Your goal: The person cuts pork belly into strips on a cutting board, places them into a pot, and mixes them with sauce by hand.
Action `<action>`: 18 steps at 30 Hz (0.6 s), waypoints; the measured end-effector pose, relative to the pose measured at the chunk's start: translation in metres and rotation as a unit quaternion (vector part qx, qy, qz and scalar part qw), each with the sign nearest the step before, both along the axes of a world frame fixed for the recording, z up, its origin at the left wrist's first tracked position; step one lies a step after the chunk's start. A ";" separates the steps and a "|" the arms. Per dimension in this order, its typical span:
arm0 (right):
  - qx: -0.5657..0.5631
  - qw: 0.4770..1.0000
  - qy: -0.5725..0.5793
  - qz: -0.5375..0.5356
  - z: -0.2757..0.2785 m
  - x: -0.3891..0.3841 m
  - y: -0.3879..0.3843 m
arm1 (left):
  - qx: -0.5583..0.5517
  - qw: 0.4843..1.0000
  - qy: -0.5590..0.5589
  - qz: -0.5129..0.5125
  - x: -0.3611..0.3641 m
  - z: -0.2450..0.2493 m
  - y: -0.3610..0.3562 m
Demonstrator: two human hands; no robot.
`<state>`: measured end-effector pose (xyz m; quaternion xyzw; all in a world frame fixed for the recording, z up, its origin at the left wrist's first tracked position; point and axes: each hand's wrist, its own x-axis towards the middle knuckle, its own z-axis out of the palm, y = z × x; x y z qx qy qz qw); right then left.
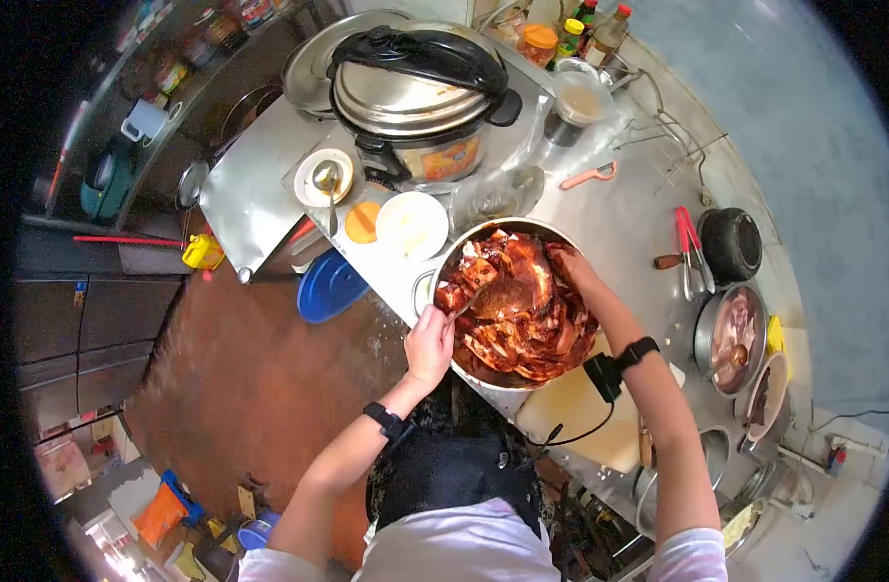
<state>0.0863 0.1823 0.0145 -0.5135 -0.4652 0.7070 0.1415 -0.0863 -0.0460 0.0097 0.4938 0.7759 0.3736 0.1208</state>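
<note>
A large steel bowl (461, 244) full of red, sauce-coated meat pieces (517, 315) stands on the metal counter in front of me. My left hand (430, 344) grips the bowl's near left rim. My right hand (567, 264) is down in the meat at the far right side of the bowl, fingers smeared with sauce and buried among the pieces. Both wrists wear black bands, and the right one has a small black device with a cable.
A big pressure cooker (415, 92) stands behind the bowl. Small dishes (412, 225) and a ladle sit to its left. Red tongs (692, 252), a black pot (732, 242) and a steel bowl of raw meat (732, 335) lie right. A cutting board (580, 412) lies near me.
</note>
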 end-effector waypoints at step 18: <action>0.468 0.838 -0.122 0.254 0.031 -0.017 -0.097 | -0.003 0.999 0.000 0.051 0.007 -0.008 0.003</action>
